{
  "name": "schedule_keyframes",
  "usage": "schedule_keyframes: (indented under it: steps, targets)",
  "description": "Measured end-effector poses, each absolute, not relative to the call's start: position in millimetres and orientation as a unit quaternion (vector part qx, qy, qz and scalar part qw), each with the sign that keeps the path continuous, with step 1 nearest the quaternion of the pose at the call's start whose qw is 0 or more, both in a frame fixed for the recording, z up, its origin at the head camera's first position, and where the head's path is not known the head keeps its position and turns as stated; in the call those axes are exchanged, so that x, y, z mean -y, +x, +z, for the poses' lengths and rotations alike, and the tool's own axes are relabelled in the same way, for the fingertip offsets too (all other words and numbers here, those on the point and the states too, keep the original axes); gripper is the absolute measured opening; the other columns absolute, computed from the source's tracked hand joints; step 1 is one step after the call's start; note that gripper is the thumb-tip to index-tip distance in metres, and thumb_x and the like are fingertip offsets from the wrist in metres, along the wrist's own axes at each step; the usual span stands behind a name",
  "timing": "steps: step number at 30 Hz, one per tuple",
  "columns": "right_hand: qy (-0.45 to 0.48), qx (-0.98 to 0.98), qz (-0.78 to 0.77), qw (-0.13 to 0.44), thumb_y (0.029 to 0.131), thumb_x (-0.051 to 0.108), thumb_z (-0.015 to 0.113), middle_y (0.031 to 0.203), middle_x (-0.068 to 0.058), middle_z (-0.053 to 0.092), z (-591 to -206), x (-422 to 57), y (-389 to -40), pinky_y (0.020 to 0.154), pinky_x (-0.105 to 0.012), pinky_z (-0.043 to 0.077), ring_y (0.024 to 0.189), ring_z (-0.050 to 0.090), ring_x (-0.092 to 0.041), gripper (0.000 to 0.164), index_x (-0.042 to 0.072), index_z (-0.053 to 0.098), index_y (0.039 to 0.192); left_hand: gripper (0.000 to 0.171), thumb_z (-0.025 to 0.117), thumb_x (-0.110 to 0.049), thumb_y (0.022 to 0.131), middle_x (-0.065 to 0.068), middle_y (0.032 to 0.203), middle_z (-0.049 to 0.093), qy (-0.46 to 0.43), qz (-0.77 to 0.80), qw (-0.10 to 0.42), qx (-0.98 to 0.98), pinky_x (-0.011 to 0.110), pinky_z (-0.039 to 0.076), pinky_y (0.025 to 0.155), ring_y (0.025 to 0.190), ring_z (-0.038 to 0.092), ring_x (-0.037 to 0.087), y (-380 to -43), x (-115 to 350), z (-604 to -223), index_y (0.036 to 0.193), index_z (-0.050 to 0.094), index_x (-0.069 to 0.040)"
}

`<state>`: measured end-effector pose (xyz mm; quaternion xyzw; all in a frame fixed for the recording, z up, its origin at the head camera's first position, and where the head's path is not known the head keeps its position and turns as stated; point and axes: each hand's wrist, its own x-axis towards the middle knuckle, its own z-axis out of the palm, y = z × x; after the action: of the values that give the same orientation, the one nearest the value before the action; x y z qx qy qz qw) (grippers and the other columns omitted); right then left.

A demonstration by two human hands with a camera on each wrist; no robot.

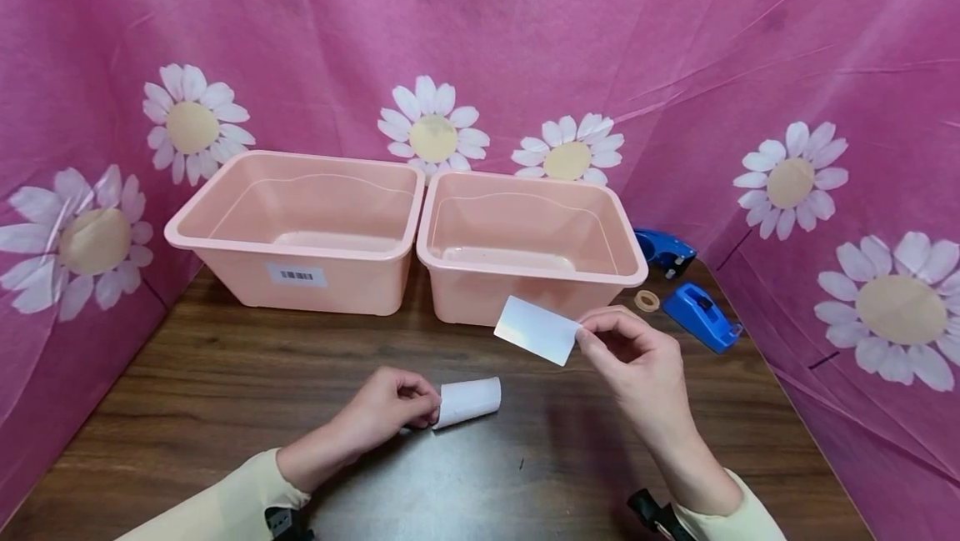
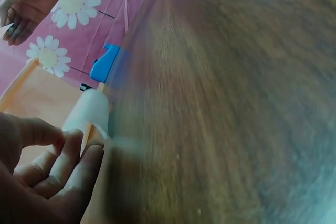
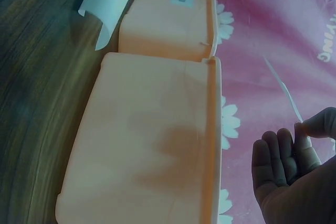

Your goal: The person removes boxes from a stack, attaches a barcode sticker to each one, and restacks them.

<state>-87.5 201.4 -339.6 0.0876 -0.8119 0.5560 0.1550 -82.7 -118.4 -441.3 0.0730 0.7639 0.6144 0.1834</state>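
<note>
At the worktop point(image 1: 225, 366), a card point(image 1: 534, 330) is pinched by the right grip point(image 1: 637, 362), a curled sheet point(image 1: 472, 402) by the left grip point(image 1: 390, 402); through loose pinching, the card may be dropped.

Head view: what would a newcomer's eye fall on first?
Likely the daisy cloth behind the table, then the left bin and right bin side by side before it. The white card stands out, pinched by the right hand in front of the right bin. Nearer the viewer, the left hand holds the curled sheet by its left end.
</note>
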Motion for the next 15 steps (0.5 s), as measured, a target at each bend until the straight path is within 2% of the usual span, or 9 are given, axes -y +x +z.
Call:
schedule_keyframes:
  steps: [8, 15]
  targets:
    - [0.088, 0.816, 0.550, 0.154, 0.099, -0.001, 0.082, 0.106, -0.014, 0.079, -340.3, -201.3, -87.7, 0.074, -0.019, 0.063, 0.088, 0.070, -0.014, 0.005, 0.003, 0.083, 0.103, 0.010, 0.078, -0.013, 0.100, 0.003, 0.082, 0.081, 0.057, 0.534, 0.100, -0.838, 0.020, 0.053, 0.058, 0.071, 0.069, 0.008, -84.0, 122.2, -439.9, 0.094, 0.084, -0.008]
    - [0.092, 0.812, 0.556, 0.155, 0.099, -0.003, 0.081, 0.104, -0.013, 0.078, -342.7, -200.2, -88.4, 0.074, -0.018, 0.062, 0.088, 0.070, -0.012, 0.006, 0.003, 0.082, 0.100, 0.011, 0.079, -0.014, 0.102, -0.002, 0.080, 0.081, 0.045, 0.498, 0.058, -0.864, 0.021, 0.052, 0.059, 0.066, 0.064, 0.005, -87.6, 126.6, -436.8, 0.094, 0.086, -0.013]
